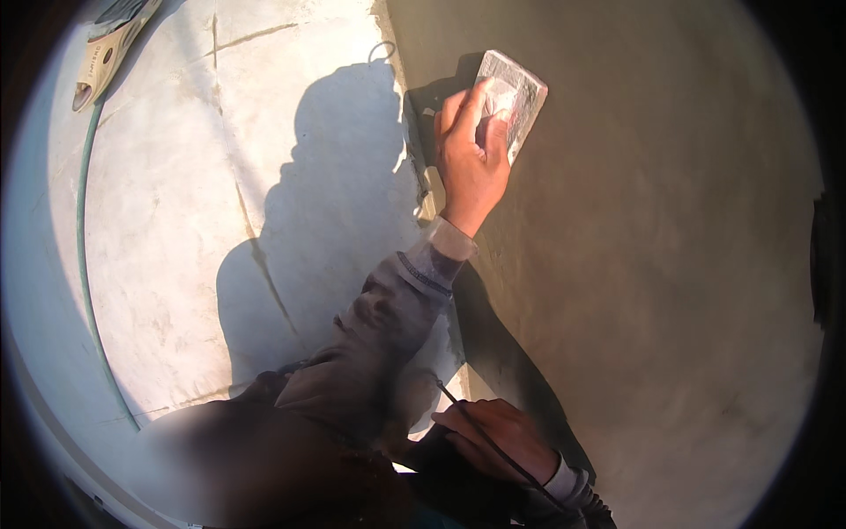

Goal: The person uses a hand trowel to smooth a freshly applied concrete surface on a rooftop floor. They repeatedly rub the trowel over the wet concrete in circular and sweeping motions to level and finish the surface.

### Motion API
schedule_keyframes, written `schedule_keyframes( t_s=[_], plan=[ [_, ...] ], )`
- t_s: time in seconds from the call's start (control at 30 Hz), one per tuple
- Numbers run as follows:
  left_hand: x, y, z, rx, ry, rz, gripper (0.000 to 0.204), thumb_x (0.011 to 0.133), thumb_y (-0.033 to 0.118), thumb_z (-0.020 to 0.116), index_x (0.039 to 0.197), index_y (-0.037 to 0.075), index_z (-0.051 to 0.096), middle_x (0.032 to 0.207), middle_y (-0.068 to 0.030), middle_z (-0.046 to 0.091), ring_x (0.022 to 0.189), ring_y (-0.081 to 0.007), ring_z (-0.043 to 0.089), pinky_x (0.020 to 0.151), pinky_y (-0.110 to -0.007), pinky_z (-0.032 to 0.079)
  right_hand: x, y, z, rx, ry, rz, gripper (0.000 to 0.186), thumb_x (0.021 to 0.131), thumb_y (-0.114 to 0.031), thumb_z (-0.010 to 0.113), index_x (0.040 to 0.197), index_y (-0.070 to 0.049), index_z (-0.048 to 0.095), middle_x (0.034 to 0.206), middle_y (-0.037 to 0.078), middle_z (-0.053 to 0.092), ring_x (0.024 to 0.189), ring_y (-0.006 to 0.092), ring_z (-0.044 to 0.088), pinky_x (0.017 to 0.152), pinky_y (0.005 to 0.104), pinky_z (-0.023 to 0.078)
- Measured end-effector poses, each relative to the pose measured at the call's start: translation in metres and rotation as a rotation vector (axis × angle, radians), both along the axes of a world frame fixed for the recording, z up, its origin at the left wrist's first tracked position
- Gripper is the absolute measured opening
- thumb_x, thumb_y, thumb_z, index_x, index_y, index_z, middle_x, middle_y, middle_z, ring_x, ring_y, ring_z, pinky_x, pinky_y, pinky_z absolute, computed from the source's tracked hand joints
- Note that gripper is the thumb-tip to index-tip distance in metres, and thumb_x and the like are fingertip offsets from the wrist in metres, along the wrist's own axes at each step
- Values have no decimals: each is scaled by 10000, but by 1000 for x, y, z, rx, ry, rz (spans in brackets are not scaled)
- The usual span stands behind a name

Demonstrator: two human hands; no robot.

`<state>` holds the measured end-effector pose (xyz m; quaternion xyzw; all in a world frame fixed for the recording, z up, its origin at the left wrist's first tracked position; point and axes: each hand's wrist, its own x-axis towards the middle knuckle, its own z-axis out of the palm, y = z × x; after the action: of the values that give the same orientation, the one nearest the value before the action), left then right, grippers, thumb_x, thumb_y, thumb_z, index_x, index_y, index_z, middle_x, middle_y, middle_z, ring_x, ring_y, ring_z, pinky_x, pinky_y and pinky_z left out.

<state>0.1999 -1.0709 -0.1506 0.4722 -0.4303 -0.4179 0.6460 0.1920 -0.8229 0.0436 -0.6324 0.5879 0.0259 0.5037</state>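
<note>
In the head view, the left hand (473, 167) is holding the grey block (527, 95) near the top, and its grip is clamped on it, the thumb lying on the right side of the pale middle part and the fingers curling over from the left. The block is lying tilted on the brown surface (670, 264), its upper end and right long edge projecting beyond the fingertips, while the wrist is running back down below it. A ragged border (412, 145) is passing just left of the fingers, dividing the brown surface from a pale, cracked surface (150, 238). The widest stretch of brown surface is spreading to the right of the block, reaching toward a dark shape (820, 260) at the far rim; on the left, the border is lying much nearer. The right hand (511, 428) is resting low in the view, well apart from the block, with a thin dark cord or rod (483, 432) slanting across it; whether its grip is closing on anything, one cannot tell. A dark shadow (326, 176) is falling over the pale surface, and a green hose (84, 229) is curving down the left side from a beige tool (104, 62).
</note>
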Motion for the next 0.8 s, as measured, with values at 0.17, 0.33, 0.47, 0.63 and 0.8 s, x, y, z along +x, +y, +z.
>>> schedule_keyframes(
  t_s=[0.17, 0.33, 0.47, 0.63, 0.8],
  plan=[
    [64, -152, 20, 403, 166, -95, 380, 1006, 246, 563, 1269, -23, 619, 1207, -224, 633, 1079, -362, 647, 938, -428, 504, 8, 18, 5, -50, 7, -17, 426, 835, -63, 735, 1254, -77, 659, 1060, 123, 709, 929, 319, 695, 817, 424, 549],
    [-6, 76, -14, 28, -3, -47, 444, 921, 124, 709, 1349, 29, 636, 1245, -149, 620, 1180, -311, 581, 1016, -415, 470, 11, 2, 3, 20, 4, -9, 442, 818, -47, 741, 1250, -72, 653, 1061, 137, 707, 925, 334, 698, 823, 411, 559],
    [16, -68, 28, 58, -53, 63, 367, 999, 178, 603, 1341, 49, 639, 1250, -78, 615, 1166, -211, 602, 1010, -364, 463, 9, 23, -7, -46, -12, -40, 442, 819, -42, 736, 1252, -76, 651, 1059, 130, 709, 929, 335, 698, 824, 416, 561],
    [49, -135, -7, 341, 76, -88, 381, 1016, 228, 588, 1329, 11, 608, 1195, -118, 600, 1058, -215, 599, 890, -342, 482, 5, 33, 3, -136, 23, -32, 445, 822, -39, 727, 1257, -86, 648, 1066, 129, 709, 933, 337, 698, 826, 417, 560],
    [3, 159, 6, -56, -36, -191, 410, 932, 119, 677, 1325, 7, 641, 1285, -180, 590, 1188, -305, 596, 1054, -413, 450, 17, 12, 1, -84, -50, -40, 360, 925, -121, 644, 1284, -105, 674, 917, 106, 669, 789, 313, 633, 720, 396, 495]
  ],
)
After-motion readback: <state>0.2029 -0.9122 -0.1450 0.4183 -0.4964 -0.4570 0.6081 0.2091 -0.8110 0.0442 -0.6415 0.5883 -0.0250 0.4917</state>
